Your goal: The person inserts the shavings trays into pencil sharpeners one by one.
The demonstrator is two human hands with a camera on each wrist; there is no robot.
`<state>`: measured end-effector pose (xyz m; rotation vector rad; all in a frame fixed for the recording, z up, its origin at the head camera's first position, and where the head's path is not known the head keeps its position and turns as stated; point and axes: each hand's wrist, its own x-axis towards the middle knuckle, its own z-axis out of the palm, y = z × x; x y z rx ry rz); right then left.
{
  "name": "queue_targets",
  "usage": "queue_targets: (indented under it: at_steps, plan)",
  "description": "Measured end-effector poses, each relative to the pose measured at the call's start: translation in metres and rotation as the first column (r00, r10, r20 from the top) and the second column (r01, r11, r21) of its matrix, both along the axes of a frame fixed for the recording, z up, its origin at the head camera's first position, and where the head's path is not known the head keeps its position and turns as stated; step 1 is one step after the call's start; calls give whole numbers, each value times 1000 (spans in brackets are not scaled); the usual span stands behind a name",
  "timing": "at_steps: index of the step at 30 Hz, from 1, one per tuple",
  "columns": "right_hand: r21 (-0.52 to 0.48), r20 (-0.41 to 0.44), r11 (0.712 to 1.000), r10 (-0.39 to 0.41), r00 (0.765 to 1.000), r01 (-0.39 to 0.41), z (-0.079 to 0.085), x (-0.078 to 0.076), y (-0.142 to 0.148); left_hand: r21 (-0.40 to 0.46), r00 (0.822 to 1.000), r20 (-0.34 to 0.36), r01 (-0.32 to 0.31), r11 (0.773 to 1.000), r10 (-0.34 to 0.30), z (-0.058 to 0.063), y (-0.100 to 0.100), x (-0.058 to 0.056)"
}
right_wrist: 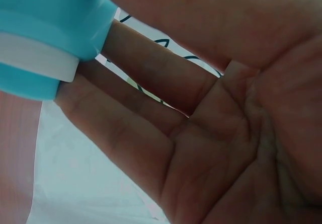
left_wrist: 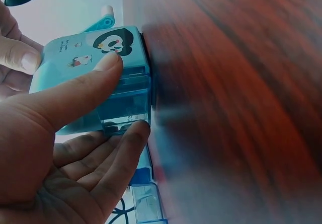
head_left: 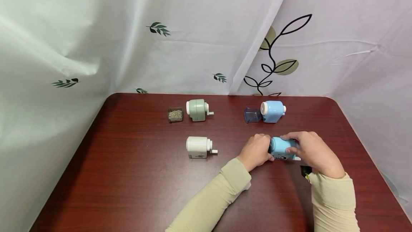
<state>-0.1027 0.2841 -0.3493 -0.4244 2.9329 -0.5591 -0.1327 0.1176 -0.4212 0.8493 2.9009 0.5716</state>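
Observation:
A blue crank pencil sharpener (head_left: 278, 145) with a panda print stands on the table between both hands. My right hand (head_left: 313, 153) grips its body from above at the crank side, thumb in front and fingers behind. At the opposite end, my left hand (head_left: 255, 151) pinches the see-through blue shavings drawer (left_wrist: 128, 100), its thumb lying against the printed face. In the left wrist view the drawer sits at the sharpener's lower side, with the white-knobbed crank (left_wrist: 107, 13) beyond. The right wrist view shows part of the sharpener body (right_wrist: 60, 12) at the fingertips.
Behind stands a lighter blue sharpener (head_left: 273, 112) beside a clear drawer (head_left: 252, 115). Farther left are a green sharpener (head_left: 197, 110) and a drawer (head_left: 175, 110) holding shavings. A cream sharpener (head_left: 197, 146) is left of my left hand. Curtains border the table (head_left: 128, 182).

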Motion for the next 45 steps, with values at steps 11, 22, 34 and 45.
queue_targets:
  at_steps: [11,22,34,45]
  plan:
    - [-4,4,1000,-3,1000,3,0,-1,1,6,1000,18,-4,1000,4,-1,1,-1]
    - [-6,-10,1000,-2,1000,2,-1,0,-1,12,1000,24,-5,1000,4,-1,1,-2]
    - [3,-22,1000,7,1000,-7,-1,0,-1,6,1000,26,-4,1000,4,-1,2,-1]
    - [3,-31,1000,12,999,-12,0,-1,-2,-2,999,38,-7,1000,7,0,3,0]
